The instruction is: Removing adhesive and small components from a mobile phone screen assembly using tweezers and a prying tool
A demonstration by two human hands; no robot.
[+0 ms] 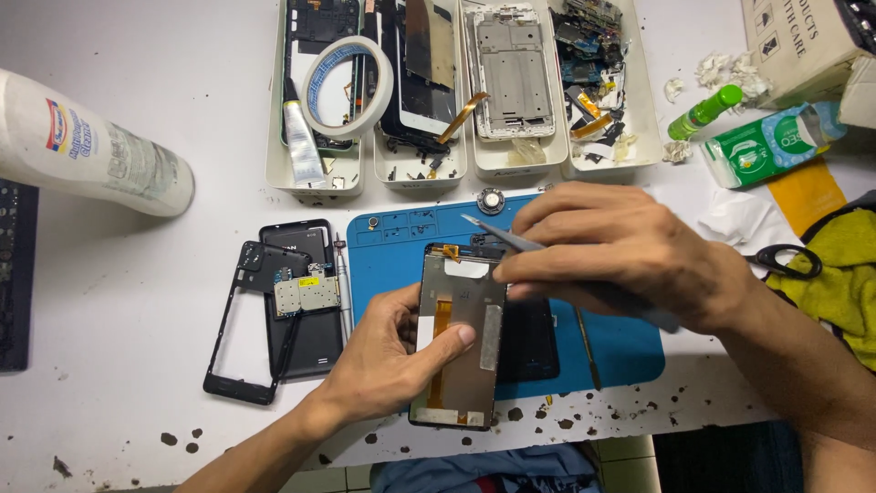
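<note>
The phone screen (456, 338) was gripped by the left hand (388, 351), metal tweezers (506, 237) were pinched by the right hand (620, 256), and a green packet (762, 146) was seen far right.

We note a blue mat (401, 239) and a green bottle (704, 110). Yellow cloth (844, 274), white table (137, 301) flecked with dark, perhaps brown, spots.

A white bottle with a red, yellow and blue label (80, 137) lies far left, a green soft tissue pack (766, 146) sits top right beside a cardboard box (803, 41), and the left hand (388, 351) steadies a detached phone screen panel (461, 333).
</note>
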